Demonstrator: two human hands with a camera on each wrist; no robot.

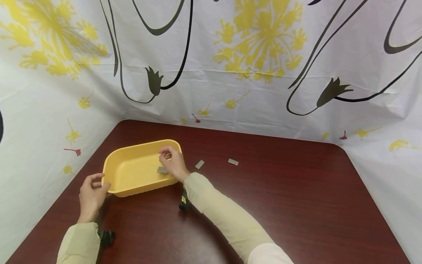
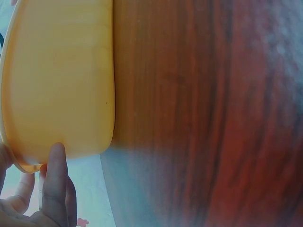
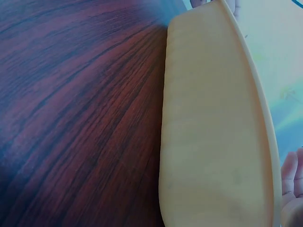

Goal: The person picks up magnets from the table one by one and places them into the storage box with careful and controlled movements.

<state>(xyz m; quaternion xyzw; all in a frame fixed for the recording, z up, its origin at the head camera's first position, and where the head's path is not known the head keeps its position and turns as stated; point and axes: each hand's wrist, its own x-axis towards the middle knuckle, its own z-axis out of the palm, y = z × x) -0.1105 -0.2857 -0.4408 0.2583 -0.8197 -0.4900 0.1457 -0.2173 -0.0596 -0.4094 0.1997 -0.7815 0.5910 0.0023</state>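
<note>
A yellow plastic tub (image 1: 135, 174) stands on the table at the left. My left hand (image 1: 91, 194) grips its left end at the rim; in the left wrist view a digit of that hand (image 2: 54, 189) lies against the outer wall. My right hand (image 1: 173, 162) is over the tub's right end, its fingers loosely bent with nothing visible between them. Below it in the tub lies a small grey rectangular block (image 1: 162, 170), partly covered by the hand. From the right wrist, the tub's side wall (image 3: 213, 118) hides most of the right hand (image 3: 293, 182).
Two more small grey blocks lie on the dark red wood table (image 1: 296, 190), one (image 1: 199, 164) just right of the tub and another (image 1: 233, 161) farther right. A white cloth (image 1: 204, 91) with yellow and dark flower prints hangs behind the table.
</note>
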